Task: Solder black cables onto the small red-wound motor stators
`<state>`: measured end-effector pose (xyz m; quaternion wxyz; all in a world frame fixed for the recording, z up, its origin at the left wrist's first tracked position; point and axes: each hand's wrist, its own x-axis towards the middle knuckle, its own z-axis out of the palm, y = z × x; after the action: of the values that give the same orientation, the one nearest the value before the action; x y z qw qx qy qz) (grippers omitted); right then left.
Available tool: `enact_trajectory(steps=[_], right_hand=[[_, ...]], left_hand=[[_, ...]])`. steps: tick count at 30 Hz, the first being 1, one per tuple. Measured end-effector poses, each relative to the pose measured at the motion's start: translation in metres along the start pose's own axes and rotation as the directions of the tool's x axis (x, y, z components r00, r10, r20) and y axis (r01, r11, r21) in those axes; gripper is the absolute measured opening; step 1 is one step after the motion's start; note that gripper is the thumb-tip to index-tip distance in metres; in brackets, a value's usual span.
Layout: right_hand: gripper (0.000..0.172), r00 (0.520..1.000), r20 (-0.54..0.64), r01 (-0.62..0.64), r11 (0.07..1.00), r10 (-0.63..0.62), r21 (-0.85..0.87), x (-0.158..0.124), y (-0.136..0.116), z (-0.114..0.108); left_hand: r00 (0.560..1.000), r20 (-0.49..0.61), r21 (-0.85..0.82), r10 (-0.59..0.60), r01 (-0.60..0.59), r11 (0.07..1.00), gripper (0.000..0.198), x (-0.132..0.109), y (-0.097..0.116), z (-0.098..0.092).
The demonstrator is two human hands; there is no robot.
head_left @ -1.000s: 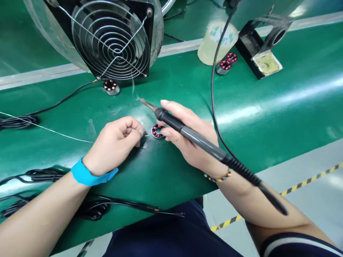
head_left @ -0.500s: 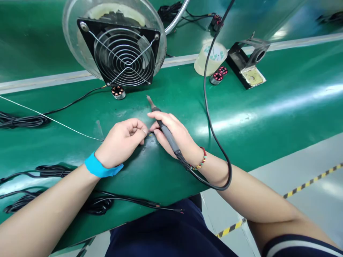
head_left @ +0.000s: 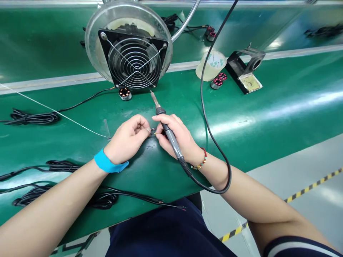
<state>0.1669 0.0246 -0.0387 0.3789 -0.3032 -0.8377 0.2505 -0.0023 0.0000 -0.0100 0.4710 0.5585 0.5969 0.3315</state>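
A soldering iron (head_left: 173, 141) lies across my right hand (head_left: 179, 137), its tip pointing up and away toward the fan. The fingertips of that hand also come together at some thin wire ends (head_left: 153, 131). My left hand (head_left: 130, 137), with a blue band at the wrist, is closed in a pinch on the other side of these wire ends. Its fingers hide most of what they grip. A small motor stator (head_left: 125, 94) with copper windings sits beyond the hands, below the fan (head_left: 136, 67).
Bundles of black cable (head_left: 103, 200) lie on the green bench at left and near its front edge. At the back right stand a tape roll (head_left: 211, 66), red-wound stators (head_left: 218, 81) and an iron stand (head_left: 246, 69). The iron's cord (head_left: 205, 114) loops over my right forearm.
The view has shifted slightly, so bench items appear a little further right. More of the thin wire ends now shows between my fingertips. The soldering iron stays in my right hand.
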Motion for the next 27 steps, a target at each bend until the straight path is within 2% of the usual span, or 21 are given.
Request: enact_trajectory(steps=[5, 9, 16, 23, 27], right_hand=[[0.041, 0.996, -0.003, -0.091, 0.979, 0.093, 0.182, -0.001, 0.002, 0.000], [0.043, 0.991, 0.016, -0.131, 0.945, 0.132, 0.299, 0.000, 0.002, -0.001], [0.041, 0.992, 0.038, -0.125, 0.944, 0.119, 0.306, 0.002, 0.002, -0.002], [0.051, 0.981, 0.157, -0.142, 0.969, 0.110, 0.204, -0.001, 0.005, -0.013], [0.047, 0.981, 0.177, -0.100, 0.986, 0.076, 0.134, -0.003, 0.006, -0.013]], left_hand=[[0.991, 0.078, 0.028, 0.111, -0.113, 0.993, 0.008, -0.003, -0.001, -0.002], [0.980, 0.082, 0.104, 0.182, -0.190, 0.976, 0.006, -0.004, -0.004, -0.003], [0.941, 0.105, 0.321, 0.322, -0.338, 0.885, 0.012, -0.006, 0.001, -0.005], [0.967, 0.082, 0.434, 0.239, -0.251, 0.865, 0.011, -0.005, 0.006, -0.003], [0.970, 0.079, 0.424, 0.231, -0.242, 0.873, 0.010, -0.003, 0.004, -0.003]])
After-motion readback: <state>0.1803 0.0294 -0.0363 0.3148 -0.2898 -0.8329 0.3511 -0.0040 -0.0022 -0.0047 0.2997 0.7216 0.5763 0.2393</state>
